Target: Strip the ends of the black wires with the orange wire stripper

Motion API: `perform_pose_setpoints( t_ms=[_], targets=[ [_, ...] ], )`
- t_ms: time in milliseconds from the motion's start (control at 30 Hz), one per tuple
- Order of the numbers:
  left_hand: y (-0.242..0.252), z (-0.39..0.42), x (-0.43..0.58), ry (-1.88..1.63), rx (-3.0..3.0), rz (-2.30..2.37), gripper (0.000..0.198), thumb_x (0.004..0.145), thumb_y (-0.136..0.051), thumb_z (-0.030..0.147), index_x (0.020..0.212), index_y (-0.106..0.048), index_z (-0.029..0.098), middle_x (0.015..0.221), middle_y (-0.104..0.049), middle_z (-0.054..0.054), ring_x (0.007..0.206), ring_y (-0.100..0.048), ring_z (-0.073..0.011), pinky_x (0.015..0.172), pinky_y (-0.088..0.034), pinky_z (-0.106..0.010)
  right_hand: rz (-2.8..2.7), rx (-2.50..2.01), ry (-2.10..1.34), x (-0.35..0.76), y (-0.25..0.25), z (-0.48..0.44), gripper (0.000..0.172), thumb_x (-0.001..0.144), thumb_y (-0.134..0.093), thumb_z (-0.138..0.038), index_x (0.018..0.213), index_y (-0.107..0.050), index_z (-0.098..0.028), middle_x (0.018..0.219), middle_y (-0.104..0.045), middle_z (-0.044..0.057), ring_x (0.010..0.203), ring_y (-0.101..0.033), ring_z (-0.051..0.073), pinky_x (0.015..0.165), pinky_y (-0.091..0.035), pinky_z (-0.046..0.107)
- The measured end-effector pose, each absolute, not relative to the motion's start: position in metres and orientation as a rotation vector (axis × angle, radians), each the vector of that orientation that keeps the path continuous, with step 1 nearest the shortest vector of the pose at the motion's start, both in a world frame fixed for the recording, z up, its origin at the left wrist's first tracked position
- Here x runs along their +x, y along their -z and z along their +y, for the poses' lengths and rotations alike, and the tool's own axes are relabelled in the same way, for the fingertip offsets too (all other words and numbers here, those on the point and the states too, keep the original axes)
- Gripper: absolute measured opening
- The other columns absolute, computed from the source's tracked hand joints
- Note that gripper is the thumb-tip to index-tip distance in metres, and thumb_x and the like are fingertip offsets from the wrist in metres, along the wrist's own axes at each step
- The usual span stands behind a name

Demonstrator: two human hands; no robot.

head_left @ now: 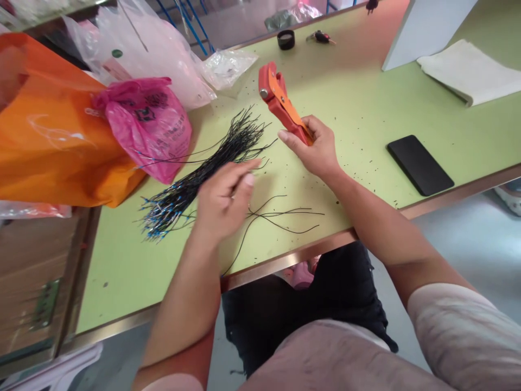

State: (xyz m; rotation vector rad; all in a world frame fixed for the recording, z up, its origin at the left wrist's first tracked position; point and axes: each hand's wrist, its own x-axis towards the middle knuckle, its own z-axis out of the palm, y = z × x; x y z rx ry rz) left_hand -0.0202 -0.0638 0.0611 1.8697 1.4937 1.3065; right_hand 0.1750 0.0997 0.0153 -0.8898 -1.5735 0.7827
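Observation:
My right hand (319,146) is closed round the handles of a red and orange wire stripper (285,103), its head pointing up and away from me over the table. My left hand (223,201), a little blurred, is above the near side of a bundle of thin black wires (215,163). Its index finger is stretched out and the thumb stands apart from it; I make out nothing held there. Many wires in the bundle have blue and bare metal tips at the left end. Several loose black wires (280,213) lie just right of my left hand.
A pink plastic bag (154,127), an orange bag (61,136) and clear bags (163,54) crowd the left. A black phone (420,164) lies right on the green table (118,282). Farther back are a black round cap (286,39), keys (321,37) and white cloth (472,70).

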Motion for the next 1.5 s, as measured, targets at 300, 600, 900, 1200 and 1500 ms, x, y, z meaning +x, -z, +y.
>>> perform_pose_setpoints(
  t_ms=[300,600,900,1200,1500],
  targets=[
    [-0.040,-0.094,0.006,-0.607,2.363,1.366,0.066,0.117,-0.049,0.056,0.173,-0.050,0.021,0.172,-0.061,-0.018,0.162,-0.055,-0.0353,0.134,-0.047,-0.059,-1.651,-0.865,-0.761,0.174,-0.010,0.102,0.075,0.089,-0.067,-0.097,0.109,-0.067,-0.025,0.092,-0.064,0.000,0.086,-0.063,0.018,0.078,-0.059,0.036],
    [-0.017,-0.098,-0.075,-0.309,2.353,1.804,0.050,0.116,-0.041,0.041,0.147,-0.074,0.019,0.157,-0.073,-0.017,0.145,-0.068,-0.0346,0.127,-0.054,-0.058,-1.620,-0.898,-0.903,0.174,-0.020,0.093,0.074,0.082,-0.076,-0.096,0.100,-0.063,-0.026,0.089,-0.061,-0.002,0.083,-0.058,0.017,0.078,-0.055,0.035],
    [-0.029,-0.089,-0.116,-0.385,2.201,2.020,0.049,0.107,-0.046,0.036,0.139,-0.079,0.020,0.138,-0.080,-0.015,0.125,-0.076,-0.0328,0.115,-0.061,-0.052,-1.720,-0.898,-0.976,0.169,-0.022,0.084,0.077,0.077,-0.081,-0.096,0.101,-0.065,-0.025,0.091,-0.061,0.000,0.082,-0.058,0.018,0.075,-0.050,0.036],
    [-0.039,-0.094,-0.094,-0.175,2.368,1.543,0.077,0.099,-0.069,0.072,0.160,-0.066,0.025,0.169,-0.063,-0.016,0.159,-0.056,-0.0397,0.133,-0.045,-0.059,-1.660,-0.897,-0.967,0.173,-0.019,0.092,0.074,0.082,-0.078,-0.095,0.103,-0.065,-0.025,0.094,-0.062,0.000,0.086,-0.059,0.019,0.080,-0.054,0.037],
    [-0.028,-0.006,-0.104,-0.303,2.142,2.425,0.088,0.093,-0.080,0.061,0.160,-0.058,0.009,0.166,-0.057,-0.030,0.156,-0.049,-0.0514,0.129,-0.043,-0.063,-1.611,-0.869,-0.974,0.174,-0.016,0.094,0.071,0.084,-0.078,-0.092,0.104,-0.066,-0.026,0.093,-0.064,0.000,0.088,-0.062,0.019,0.081,-0.057,0.037]
  ],
)
